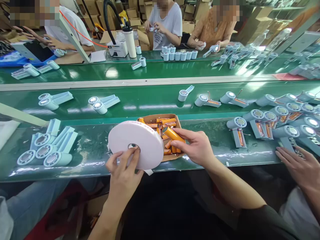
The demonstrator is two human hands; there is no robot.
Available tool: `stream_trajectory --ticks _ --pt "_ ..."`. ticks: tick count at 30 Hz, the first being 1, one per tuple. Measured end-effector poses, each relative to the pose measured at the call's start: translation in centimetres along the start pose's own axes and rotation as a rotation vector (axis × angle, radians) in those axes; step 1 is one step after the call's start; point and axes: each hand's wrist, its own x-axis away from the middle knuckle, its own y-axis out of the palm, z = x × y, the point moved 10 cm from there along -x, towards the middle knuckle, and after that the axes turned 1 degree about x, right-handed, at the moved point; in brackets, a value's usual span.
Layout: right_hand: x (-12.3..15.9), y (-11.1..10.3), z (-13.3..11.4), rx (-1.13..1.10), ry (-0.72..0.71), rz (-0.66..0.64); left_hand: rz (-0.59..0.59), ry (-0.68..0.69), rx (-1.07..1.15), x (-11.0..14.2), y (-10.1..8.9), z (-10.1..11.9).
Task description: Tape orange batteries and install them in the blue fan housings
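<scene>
A large white roll of tape (147, 143) is gripped by my left hand (126, 170), whose fingers reach into its centre hole. A short loose tape end hangs from its lower edge. Between the thumb and fingers of my right hand (196, 146) is an orange cylindrical battery (173, 135), just right of the roll. Beneath and behind both lies a shallow cardboard box (178, 120) with several orange batteries and thin wires in it; the roll covers its left part.
Light-blue fan housings (53, 148) lie at the left; many more housings (270, 116), some with batteries, crowd the right. A co-worker's hand (300, 163) works there. Behind runs a green conveyor belt (150, 100), with several people seated across it.
</scene>
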Motion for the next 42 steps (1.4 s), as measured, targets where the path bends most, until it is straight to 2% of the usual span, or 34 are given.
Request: stream_trajectory --ticks 2,6,11,12,14,18,20,21,22,23,24,26,27,28,30,33,36,38,40,42 --pt "0.5 0.3 -0.3 0.035 -0.036 0.020 -0.013 0.013 -0.009 -0.2 0.1 0.5" --pt "1.3 1.2 0.3 -0.031 -0.040 -0.034 -0.056 0.046 -0.045 -0.7 0.0 0.7" --pt "0.9 2.0 2.6 -0.416 0.200 -0.214 -0.088 0.168 -0.127 -1.6 -0.8 1.1" --pt "0.7 2.1 2.8 -0.483 0.230 -0.210 -0.087 0.173 -0.130 -1.9 -0.8 1.3" --pt "0.5 2.0 3.2 -0.594 0.248 -0.066 -0.060 0.129 -0.133 -2.6 -0.7 1.8" --pt "2.5 1.8 5.2 -0.757 0.233 0.494 0.012 -0.010 -0.115 -3.0 0.4 4.8" --pt "3.1 1.3 6.4 -0.759 0.238 0.600 0.026 -0.035 -0.065 -2.2 0.9 6.6" --pt "2.9 0.2 6.8 -0.735 0.223 0.607 0.006 -0.030 -0.033 -1.7 1.2 7.2" --pt "2.4 -1.9 7.1 -0.698 0.185 0.613 -0.032 -0.016 0.004 -1.2 1.6 7.6" --pt "1.8 -4.7 7.3 -0.654 0.135 0.623 -0.095 0.006 0.044 -0.8 2.1 7.6" --pt "1.5 -8.5 7.3 -0.609 0.041 0.695 -0.176 0.041 0.085 -0.6 2.8 7.4" --pt "1.8 -15.9 7.9 -0.580 -0.127 0.905 -0.353 0.105 0.146 -1.0 4.2 6.1" --pt "1.7 -18.2 8.6 -0.576 -0.136 0.941 -0.442 0.126 0.165 -1.7 5.0 5.1" --pt "1.3 -19.3 9.6 -0.583 -0.093 0.916 -0.528 0.149 0.182 -2.9 5.9 4.1" --pt "1.5 -19.2 11.5 -0.597 0.012 0.852 -0.713 0.193 0.248 -6.0 7.8 2.8" --pt "4.3 -16.3 14.3 -0.613 0.127 0.816 -0.879 0.202 0.411 -12.6 11.1 3.3" --pt "7.8 -13.8 16.9 -0.603 0.249 0.783 -0.906 0.196 0.440 -20.0 16.4 7.2" --pt "9.7 -13.4 17.8 -0.579 0.329 0.780 -0.835 0.200 0.323 -24.6 20.9 10.5" --pt "11.2 -13.6 17.9 -0.566 0.394 0.788 -0.808 0.179 0.215 -27.7 25.6 13.3" --pt "12.2 -14.0 17.6 -0.554 0.432 0.792 -0.829 0.133 0.170 -29.4 29.4 15.2"
